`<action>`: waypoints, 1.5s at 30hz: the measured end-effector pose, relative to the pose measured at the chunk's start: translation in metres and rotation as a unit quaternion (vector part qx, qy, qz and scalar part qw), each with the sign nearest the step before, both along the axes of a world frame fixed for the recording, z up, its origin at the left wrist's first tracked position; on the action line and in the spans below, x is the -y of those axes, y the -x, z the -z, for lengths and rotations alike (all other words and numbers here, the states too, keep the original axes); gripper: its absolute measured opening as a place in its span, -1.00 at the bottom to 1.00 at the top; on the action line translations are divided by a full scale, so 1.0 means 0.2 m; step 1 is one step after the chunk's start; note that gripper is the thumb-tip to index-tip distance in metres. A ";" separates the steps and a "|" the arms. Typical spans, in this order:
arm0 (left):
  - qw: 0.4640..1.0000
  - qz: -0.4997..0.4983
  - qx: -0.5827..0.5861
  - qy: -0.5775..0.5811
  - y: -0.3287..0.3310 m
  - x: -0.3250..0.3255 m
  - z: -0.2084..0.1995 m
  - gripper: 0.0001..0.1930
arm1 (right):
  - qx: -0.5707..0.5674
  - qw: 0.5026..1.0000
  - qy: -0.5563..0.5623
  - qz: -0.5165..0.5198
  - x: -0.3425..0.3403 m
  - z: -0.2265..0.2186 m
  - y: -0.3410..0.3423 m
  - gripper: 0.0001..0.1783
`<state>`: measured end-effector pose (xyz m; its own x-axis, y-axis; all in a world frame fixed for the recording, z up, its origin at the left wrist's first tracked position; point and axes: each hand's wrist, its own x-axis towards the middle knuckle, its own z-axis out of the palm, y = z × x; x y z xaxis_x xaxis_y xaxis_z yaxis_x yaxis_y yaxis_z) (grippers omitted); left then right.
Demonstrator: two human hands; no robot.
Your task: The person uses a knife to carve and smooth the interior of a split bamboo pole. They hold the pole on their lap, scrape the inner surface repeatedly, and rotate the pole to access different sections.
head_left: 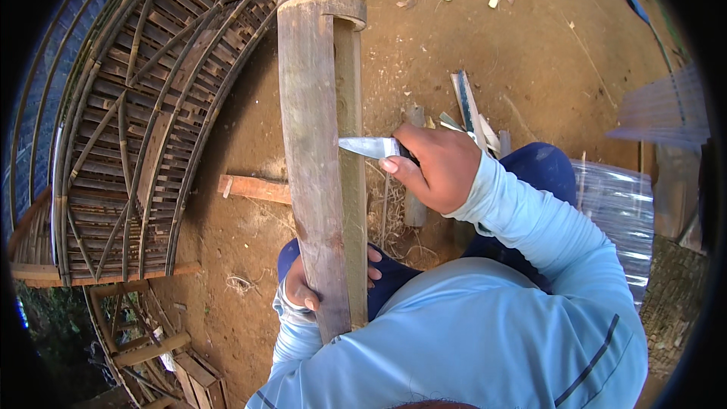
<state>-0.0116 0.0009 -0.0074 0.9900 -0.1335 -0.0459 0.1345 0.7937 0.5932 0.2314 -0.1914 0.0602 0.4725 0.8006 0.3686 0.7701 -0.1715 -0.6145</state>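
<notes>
A thick bamboo culm (pixel 310 136) stretches away from my body, its near end against my shirt. A long slot (pixel 349 182) is cut along its right side, ending just below a node ring. My left hand (pixel 301 284) wraps around the near part of the culm from beneath, with fingertips showing on the right side. In my right hand (pixel 439 163) is a knife (pixel 367 147), gripped close to the blade. Its pointed tip reaches across the slot to the slot's left edge. The knife's handle is mostly hidden by my fingers.
A slatted bamboo structure (pixel 151 106) curves along the left. Split bamboo strips (pixel 469 106) and a short round piece (pixel 414 204) lie on the dirt floor beyond my knees. A flat wooden piece (pixel 257 188) lies left of the culm. Clear plastic sheeting (pixel 617 212) is at the right.
</notes>
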 end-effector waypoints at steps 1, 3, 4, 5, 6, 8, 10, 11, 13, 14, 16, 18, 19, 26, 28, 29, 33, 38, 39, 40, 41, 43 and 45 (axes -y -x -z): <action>1.000 0.008 -0.005 -0.010 0.00 -0.01 0.00 0.22 | -0.001 1.000 0.003 0.003 -0.01 -0.01 0.01 -0.58; 1.000 0.016 -0.006 -0.026 0.00 -0.02 -0.01 0.19 | -0.002 1.000 0.013 0.005 -0.03 -0.02 0.01 -0.58; 0.999 0.015 -0.003 -0.032 0.00 -0.01 -0.01 0.18 | -0.002 1.000 0.020 0.005 -0.03 -0.03 0.01 -0.57; 0.999 0.015 0.000 -0.038 0.00 -0.01 -0.01 0.17 | -0.002 1.000 0.026 0.005 -0.04 -0.03 0.01 -0.57; 0.999 0.012 -0.003 -0.043 0.00 -0.01 -0.02 0.17 | 0.014 0.999 0.030 0.007 -0.05 -0.03 0.01 -0.56; 0.999 0.006 -0.009 -0.053 0.01 0.00 -0.03 0.17 | 0.046 0.998 0.038 0.011 -0.08 -0.03 -0.01 -0.55; 0.999 0.006 0.000 -0.052 -0.01 0.01 -0.03 0.17 | 0.077 0.997 0.009 0.009 -0.10 0.00 -0.05 -0.54; 0.999 0.007 0.005 -0.052 -0.01 0.01 -0.03 0.18 | 0.092 0.996 -0.005 0.008 -0.11 0.01 -0.07 -0.53; 0.999 -0.004 0.004 -0.051 -0.01 0.01 -0.03 0.18 | 0.103 0.995 -0.004 0.014 -0.12 0.00 -0.08 -0.52; 0.999 -0.009 0.004 -0.051 -0.02 0.01 -0.03 0.18 | 0.109 0.994 -0.003 0.017 -0.13 -0.01 -0.09 -0.52; 0.999 -0.016 0.006 -0.040 -0.02 0.02 -0.03 0.18 | 0.117 0.993 -0.003 0.020 -0.14 -0.01 -0.10 -0.52; 0.999 -0.019 0.003 -0.033 -0.02 0.02 -0.04 0.18 | 0.126 0.992 -0.008 0.022 -0.15 -0.02 -0.11 -0.52; 0.999 -0.019 -0.001 -0.031 -0.02 0.02 -0.04 0.18 | 0.130 0.991 -0.012 0.023 -0.15 -0.01 -0.11 -0.52; 0.999 -0.016 -0.005 -0.039 -0.02 0.02 -0.04 0.21 | 0.157 0.987 -0.023 0.030 -0.15 -0.01 -0.14 -0.52; 0.999 -0.013 0.001 -0.042 -0.02 0.01 -0.04 0.21 | 0.157 0.987 -0.022 0.021 -0.15 -0.02 -0.15 -0.52; 0.999 -0.012 0.003 -0.044 -0.02 0.01 -0.04 0.21 | 0.157 0.987 -0.022 0.017 -0.16 -0.02 -0.15 -0.53; 0.998 -0.014 -0.010 -0.056 -0.01 0.01 -0.03 0.21 | 0.154 0.988 -0.006 0.019 -0.16 -0.03 -0.16 -0.53; 0.998 -0.012 -0.014 -0.060 -0.02 0.00 -0.05 0.22 | 0.161 0.987 -0.009 0.011 -0.17 -0.02 -0.18 -0.53; 0.998 -0.013 -0.013 -0.060 -0.02 0.00 -0.05 0.22 | 0.166 0.986 -0.016 0.009 -0.18 -0.01 -0.19 -0.53; 0.998 -0.013 -0.012 -0.060 -0.01 0.00 -0.05 0.22 | 0.170 0.985 -0.024 0.007 -0.18 -0.01 -0.19 -0.53; 0.998 -0.014 -0.011 -0.060 -0.01 0.00 -0.05 0.22 | 0.175 0.984 -0.031 0.005 -0.18 -0.01 -0.20 -0.53; 0.998 -0.012 -0.015 -0.061 -0.01 0.00 -0.05 0.22 | 0.179 0.983 -0.032 -0.003 -0.18 0.00 -0.21 -0.53; 0.998 -0.006 -0.016 -0.059 -0.01 0.00 -0.05 0.22 | 0.167 0.984 -0.041 0.043 -0.20 -0.02 -0.26 -0.53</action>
<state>-0.0103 0.0009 0.0028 0.9893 -0.1133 -0.0920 0.1455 0.7207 0.6778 0.2843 -0.1505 0.0650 0.3779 0.7246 0.5763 0.9166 -0.2050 -0.3432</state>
